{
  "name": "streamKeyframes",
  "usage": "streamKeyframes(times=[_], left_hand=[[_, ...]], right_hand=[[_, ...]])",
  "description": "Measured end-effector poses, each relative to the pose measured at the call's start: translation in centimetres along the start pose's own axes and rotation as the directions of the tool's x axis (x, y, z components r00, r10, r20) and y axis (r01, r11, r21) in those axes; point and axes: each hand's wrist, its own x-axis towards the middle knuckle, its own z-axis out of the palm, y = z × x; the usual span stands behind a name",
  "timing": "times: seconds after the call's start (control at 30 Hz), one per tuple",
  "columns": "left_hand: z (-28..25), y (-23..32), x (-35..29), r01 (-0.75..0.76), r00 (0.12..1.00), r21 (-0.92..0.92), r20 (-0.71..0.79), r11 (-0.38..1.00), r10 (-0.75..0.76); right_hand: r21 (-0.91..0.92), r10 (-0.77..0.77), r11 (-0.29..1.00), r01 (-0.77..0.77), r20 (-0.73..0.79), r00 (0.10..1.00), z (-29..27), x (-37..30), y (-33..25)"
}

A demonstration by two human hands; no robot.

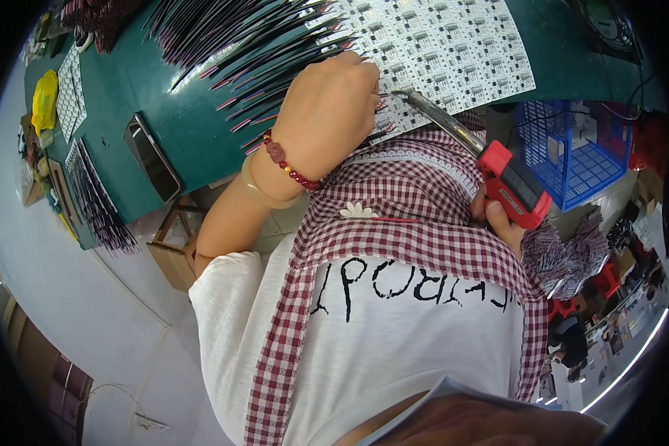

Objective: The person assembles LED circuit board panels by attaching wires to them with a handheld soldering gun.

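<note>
At the near edge of the green bench, a white circuit panel (453,44) lies flat, its face a grid of small grey pads and components. Right hand (502,219) is closed around the red, boxy grip of a soldering gun (509,182); the gun's bright metal barrel curves up and forward, its tip meeting the panel's near edge. Left hand (327,111) sits knuckles-up on that same edge, fingers curled under and pinching down on thin wires (267,52). Exactly what the fingertips hold is hidden.

Step in hand, by my reading: soldering a wire end to a pad at the panel's edge. The next move would call for a steady tip on the joint and the wire kept still under the left fingers.

The wires are dark, stiff and straight, with pink-red ends, fanned in a dense spray across the bench. A beaded red bracelet (290,165) and a pale smooth bangle (264,195) ring the left wrist. A red-and-white checked apron (416,215) covers a white shirt. A blue plastic mesh basket (572,149) stands to the right, a dark phone (152,156) to the left.
</note>
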Motion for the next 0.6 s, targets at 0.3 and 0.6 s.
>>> streamKeyframes(times=[0.3,0.6], left_hand=[[-0.1,-0.1,0.0,-0.002,1.000,0.000,-0.004,1.000,0.002],[-0.1,-0.2,0.2,0.006,1.000,0.026,0.010,1.000,-0.007]], right_hand=[[-0.061,0.042,0.997,-0.038,0.075,0.996,0.2,0.7,-2.1],[0.005,-0.060,0.998,0.060,-0.016,0.998,0.9,0.4,-1.5]])
